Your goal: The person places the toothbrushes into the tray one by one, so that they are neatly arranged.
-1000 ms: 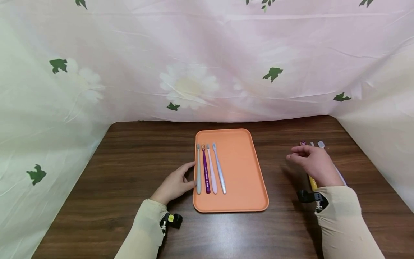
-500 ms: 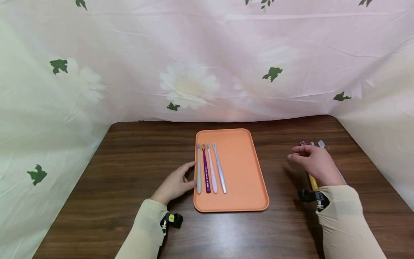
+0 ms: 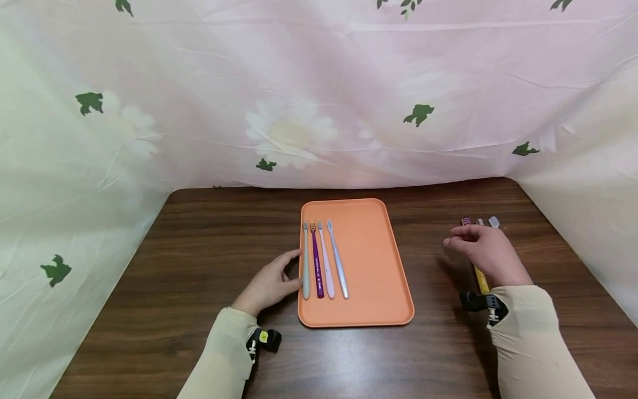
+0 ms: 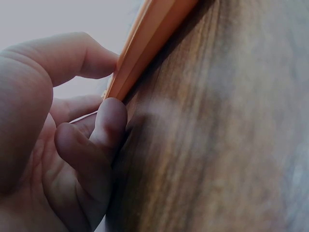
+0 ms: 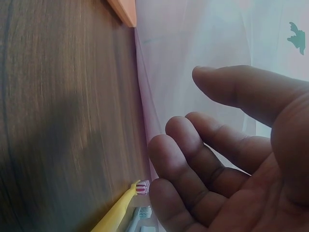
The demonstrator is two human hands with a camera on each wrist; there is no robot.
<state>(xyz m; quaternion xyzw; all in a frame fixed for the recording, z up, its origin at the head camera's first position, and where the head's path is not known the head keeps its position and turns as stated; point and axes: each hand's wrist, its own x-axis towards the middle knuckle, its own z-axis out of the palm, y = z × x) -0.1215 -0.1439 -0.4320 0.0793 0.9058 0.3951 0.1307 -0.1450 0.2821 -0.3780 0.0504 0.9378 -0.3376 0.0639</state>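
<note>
My left grip point(image 3: 269, 282) rests at the left edge of the tray point(image 3: 376, 260), thumb and fingers spread along the outside of its wall, touching rather than clamping, which I judge keeps the tray from sliding on the surface point(image 3: 214, 238). Inside that edge lie four brushes side by side: grey point(image 3: 306, 266), purple point(image 3: 317, 263), pink point(image 3: 326, 260) and blue point(image 3: 338, 259). All their heads point to the tray's far edge, presumably so the row reads one way and none crosses its neighbour; the blue one slants, its handle end further from the left edge than its head. My right grip point(image 3: 483, 252) hangs loosely open, fingers softly bent and thumb apart, with hold of nothing. It hovers over the yellow brush point(image 5: 116, 212) and two pale brushes point(image 5: 140, 212) near the surface's right edge, heads also towards the far edge, their handles partly hidden by me.
</note>
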